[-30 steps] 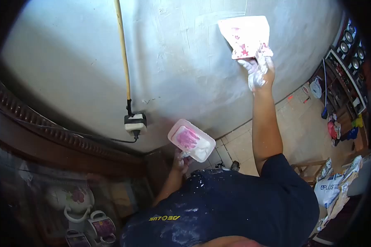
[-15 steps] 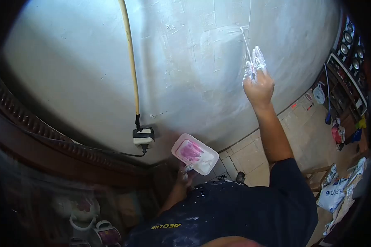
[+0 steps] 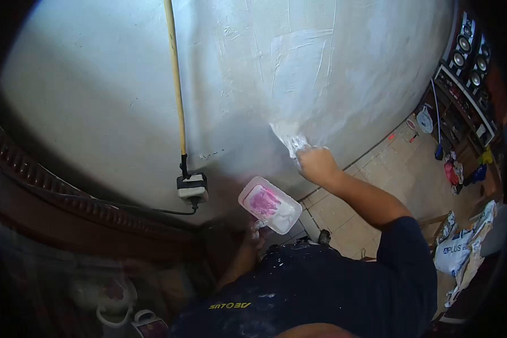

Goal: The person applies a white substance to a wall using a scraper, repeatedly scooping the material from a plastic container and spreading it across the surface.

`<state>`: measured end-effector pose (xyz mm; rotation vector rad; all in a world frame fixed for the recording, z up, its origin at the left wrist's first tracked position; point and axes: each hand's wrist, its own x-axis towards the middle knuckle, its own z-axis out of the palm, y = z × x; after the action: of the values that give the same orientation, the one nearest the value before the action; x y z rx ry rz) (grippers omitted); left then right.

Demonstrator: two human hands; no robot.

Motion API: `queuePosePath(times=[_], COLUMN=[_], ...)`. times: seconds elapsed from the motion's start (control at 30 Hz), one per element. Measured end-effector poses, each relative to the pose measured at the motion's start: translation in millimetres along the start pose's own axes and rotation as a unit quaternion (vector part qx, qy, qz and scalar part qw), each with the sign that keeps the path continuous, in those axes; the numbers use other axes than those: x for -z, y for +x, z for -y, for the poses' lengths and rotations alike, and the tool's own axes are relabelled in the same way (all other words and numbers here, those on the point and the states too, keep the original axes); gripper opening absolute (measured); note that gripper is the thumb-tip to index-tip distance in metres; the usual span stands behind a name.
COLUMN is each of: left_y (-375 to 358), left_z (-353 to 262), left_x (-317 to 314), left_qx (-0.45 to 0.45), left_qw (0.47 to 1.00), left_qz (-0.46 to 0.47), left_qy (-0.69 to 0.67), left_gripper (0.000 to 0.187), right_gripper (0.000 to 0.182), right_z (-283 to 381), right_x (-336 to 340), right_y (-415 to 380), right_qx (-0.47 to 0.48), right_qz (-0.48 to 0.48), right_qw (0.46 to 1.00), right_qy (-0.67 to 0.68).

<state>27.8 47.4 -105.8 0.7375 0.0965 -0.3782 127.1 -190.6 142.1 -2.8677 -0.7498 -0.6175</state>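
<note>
My right hand (image 3: 318, 163) is closed around a putty knife (image 3: 284, 136) smeared with white putty. Its edge meets the light wall (image 3: 231, 96), below a patch of fresh putty (image 3: 298, 59) with raised ridges. White putty coats the fingers, and the knife's handle is hidden by them. Low in front of my body, my left hand (image 3: 256, 234) grips a shallow plastic tub (image 3: 245, 198) by its near side. The tub is tilted and has a pink-stained bottom, with white putty (image 3: 286, 217) gathered at its right end.
A power socket (image 3: 192, 187) with a plugged-in cord sits on the wall under a yellowish conduit (image 3: 176, 79). Dark carved wooden furniture (image 3: 67, 203) borders the left. Tiled floor (image 3: 349, 219), a white bag (image 3: 453, 253) and a cluttered shelf (image 3: 462, 107) are at the right.
My right hand has swept down and left across the wall with the putty knife, leaving a smoothed patch above. The tub in my left hand has barely shifted.
</note>
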Motion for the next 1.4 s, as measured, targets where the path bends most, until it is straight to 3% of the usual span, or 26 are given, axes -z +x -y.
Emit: queuePosePath(times=[0.03, 0.1, 0.13, 0.17, 0.2, 0.23, 0.33, 0.37, 0.47, 0.5, 0.53, 0.57, 0.6, 0.67, 0.77, 0.9, 0.97, 1.0, 1.03, 1.1, 1.13, 1.17, 1.27, 1.4], left_y=[2.1, 1.6, 0.7, 0.2, -1.6, -5.2, -3.3, -7.0, -14.8, -13.8, -11.9, -9.0, -5.8, -10.8, -8.4, -6.3, -3.7, -2.9, -1.1, 2.4, 3.5, 7.3, 13.6, 11.8], left_z=[0.8, 0.6, -0.9, -2.8, -5.2, -6.0, 4.4, 0.8, -9.5, -5.7, -1.3, 2.5, 6.3, -4.7, -5.6, -14.6, -17.8, -23.1, -27.6, -37.8, -41.5, -42.1, -39.8, -44.7], left_x=[2.0, 2.2, -0.4, -1.9, -4.9, -6.2, 15.1, 9.0, -14.8, -10.2, -4.5, 3.1, 12.6, -8.5, -14.0, -33.9, -46.7, -54.0, -62.2, -81.8, -91.6, -95.8, -98.7, -108.1], left_qx=[0.001, -0.006, -0.008, -0.010, -0.013, -0.013, -0.036, -0.035, -0.042, -0.051, -0.060, -0.058, -0.049, -0.049, -0.046, -0.023, -0.044, -0.051, -0.058, -0.073, -0.081, -0.081, -0.098, -0.093], left_qw=[1.000, 0.999, 0.998, 0.998, 1.000, 1.000, 0.999, 0.999, 0.998, 0.999, 0.997, 0.997, 0.997, 0.998, 0.999, 0.999, 0.998, 0.998, 0.998, 0.996, 0.995, 0.995, 0.994, 0.993], left_qz=[0.006, 0.011, 0.011, 0.011, 0.005, -0.001, 0.009, 0.007, 0.016, 0.005, -0.006, -0.009, -0.012, -0.029, -0.026, -0.046, -0.048, -0.027, -0.023, -0.013, -0.007, -0.017, -0.040, -0.034], left_qy=[-0.010, -0.032, -0.054, -0.054, -0.021, 0.013, 0.016, 0.018, 0.034, -0.004, -0.043, -0.046, -0.054, 0.004, 0.005, -0.004, -0.008, 0.022, 0.032, 0.052, 0.063, 0.057, 0.039, 0.059], left_gripper=[0.049, 0.049, 0.049, 0.049, 0.050, 0.051, 0.052, 0.052, 0.056, 0.056, 0.057, 0.057, 0.057, 0.055, 0.058, 0.061, 0.062, 0.068, 0.068, 0.068, 0.067, 0.067, 0.067, 0.067], right_gripper=[0.011, 0.016, 0.022, 0.027, 0.032, 0.040, 0.040, 0.040, 0.034, 0.035, 0.036, 0.038, 0.038, 0.036, 0.035, 0.034, 0.035, 0.031, 0.031, 0.025, 0.021, 0.021, 0.020, 0.026], right_z=[0.1, -8.4, -14.1, -28.1, -42.7, -38.2, -77.5, -92.7, -94.7, -100.0, -115.9, -94.7, -79.1, -82.0, -57.8, -56.6, -62.4, -56.5, -58.6, -61.7, -45.8, -34.8, -7.8, 7.9], right_x=[4.3, 16.1, 31.3, 34.2, 37.0, 75.2, 95.2, 88.9, 66.4, 36.5, -15.8, -31.7, -53.4, -120.2, -100.7, -73.2, -53.0, -32.8, -26.7, -16.6, 8.6, 22.2, 41.9, 35.4], right_y=[-4.5, -11.9, -9.8, -3.5, 7.0, 23.0, 78.3, 91.8, 101.4, 94.4, 85.7, 59.7, 39.5, -8.1, -50.9, -71.4, -69.9, -61.3, -60.4, -62.9, -58.5, -56.5, -49.2, -39.4], right_qx=[0.000, -0.051, -0.084, -0.149, -0.210, -0.235, -0.086, -0.087, -0.221, -0.273, -0.190, -0.264, -0.334, -0.303, -0.356, -0.365, -0.345, -0.366, -0.370, -0.282, -0.281, -0.281, -0.088, -0.023], right_qz=[-0.004, -0.124, -0.148, -0.155, -0.154, -0.213, -0.278, -0.279, -0.300, -0.293, -0.278, -0.275, -0.255, -0.181, -0.114, -0.114, -0.100, -0.087, -0.080, -0.031, -0.008, 0.004, 0.051, 0.082], right_qw=[1.000, 0.977, 0.928, 0.844, 0.727, 0.566, 0.457, 0.454, 0.450, 0.448, 0.381, 0.423, 0.391, 0.376, 0.344, 0.387, 0.547, 0.580, 0.579, 0.727, 0.767, 0.766, 0.898, 0.935], right_qy=[-0.003, 0.166, 0.330, 0.492, 0.635, 0.761, 0.840, 0.841, 0.811, 0.799, 0.861, 0.822, 0.819, 0.857, 0.861, 0.839, 0.757, 0.722, 0.722, 0.625, 0.577, 0.578, 0.429, 0.344])
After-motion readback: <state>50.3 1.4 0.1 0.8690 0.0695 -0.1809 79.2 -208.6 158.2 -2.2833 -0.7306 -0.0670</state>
